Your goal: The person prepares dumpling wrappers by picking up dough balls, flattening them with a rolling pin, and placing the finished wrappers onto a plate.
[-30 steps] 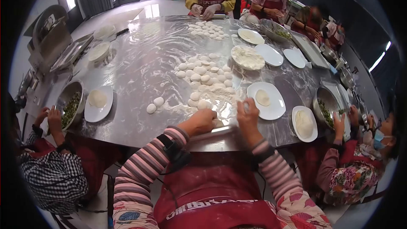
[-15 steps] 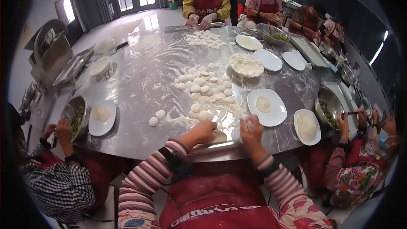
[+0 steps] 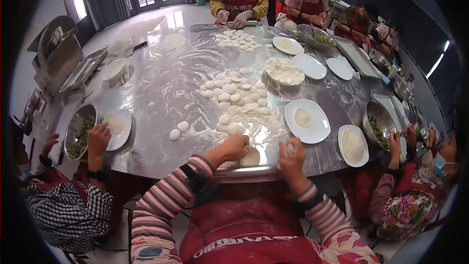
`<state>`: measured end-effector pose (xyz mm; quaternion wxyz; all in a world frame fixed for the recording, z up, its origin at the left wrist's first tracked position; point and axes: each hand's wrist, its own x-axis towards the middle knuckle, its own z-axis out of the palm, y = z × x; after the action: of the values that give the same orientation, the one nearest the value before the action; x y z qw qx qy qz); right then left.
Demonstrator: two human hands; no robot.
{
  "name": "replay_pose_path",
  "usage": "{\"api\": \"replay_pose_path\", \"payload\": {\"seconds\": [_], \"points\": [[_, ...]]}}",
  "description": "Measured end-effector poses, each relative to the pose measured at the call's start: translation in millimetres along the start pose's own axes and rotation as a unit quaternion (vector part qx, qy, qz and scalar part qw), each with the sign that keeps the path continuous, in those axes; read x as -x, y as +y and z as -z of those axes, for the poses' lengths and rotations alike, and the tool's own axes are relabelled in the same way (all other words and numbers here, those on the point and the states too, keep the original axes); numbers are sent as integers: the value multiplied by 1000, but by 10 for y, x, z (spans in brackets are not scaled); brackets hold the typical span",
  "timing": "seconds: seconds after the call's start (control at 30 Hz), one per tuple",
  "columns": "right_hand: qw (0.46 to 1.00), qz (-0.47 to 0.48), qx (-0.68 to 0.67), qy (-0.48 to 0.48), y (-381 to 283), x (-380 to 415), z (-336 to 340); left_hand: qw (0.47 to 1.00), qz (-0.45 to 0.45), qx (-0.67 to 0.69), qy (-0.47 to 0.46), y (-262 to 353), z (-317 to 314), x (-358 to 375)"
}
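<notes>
My left hand (image 3: 233, 148) is closed, its fingers pinching the edge of a flat round dough wrapper (image 3: 251, 157) near the table's front edge. To its right, my right hand (image 3: 292, 159) is wrapped around what looks like a rolling pin (image 3: 291, 148); only a pale end shows above the fist, and the rest is hidden. Just beyond my hands, loose flour (image 3: 251, 116) dusts the metal. Behind it lies a pile of small dough pieces (image 3: 235, 89). A white plate (image 3: 317, 129) beside my right hand carries one rolled wrapper (image 3: 303, 117).
A flour-filled plate (image 3: 284, 71) stands beyond the pile. Two loose dough pieces (image 3: 179, 131) lie left. Co-workers sit at both sides by bowls of green filling (image 3: 83, 134) (image 3: 377, 127). Across the table (image 3: 161, 93), a gloved person stands by more dough pieces (image 3: 238, 40).
My hands stay close to the same place, and more of the wrapper shows beside my left hand. The left co-worker's hand has moved from the bowl toward the plate with a wrapper.
</notes>
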<state>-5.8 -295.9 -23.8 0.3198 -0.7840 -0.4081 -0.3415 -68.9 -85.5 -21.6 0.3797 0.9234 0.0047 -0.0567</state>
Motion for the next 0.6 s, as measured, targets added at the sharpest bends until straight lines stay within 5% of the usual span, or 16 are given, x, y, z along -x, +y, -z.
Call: {"api": "replay_pose_path", "payload": {"seconds": [0.07,0.13,0.2,0.3,0.4,0.43,0.47,0.53,0.6], "points": [[937,-255,-239,7,-79,168,68,999,16,49,4,11,10,82],[997,58,34,29,-39,-197,20,999,1,44,6,53,-10,161],[975,-145,-164,48,13,-361,-341,999,-3,41,20,150,-7,102],[969,-161,-188,24,-1,-560,-473,997,60,1,46,169,-18,-42],[983,-116,-134,43,53,-319,-323,999,19,-43,-20,194,65,0],[995,-37,-81,54,84,-171,-217,999,-4,-45,-5,67,-2,-20],[995,-69,-73,29,-32,-77,-13,999,-3,-39,-2,22,-13,29],[927,-265,-264,5,-110,133,113,999,23,34,-18,11,43,118],[959,-198,-200,29,-26,-42,-98,999,23,24,-12,116,89,189]]}}
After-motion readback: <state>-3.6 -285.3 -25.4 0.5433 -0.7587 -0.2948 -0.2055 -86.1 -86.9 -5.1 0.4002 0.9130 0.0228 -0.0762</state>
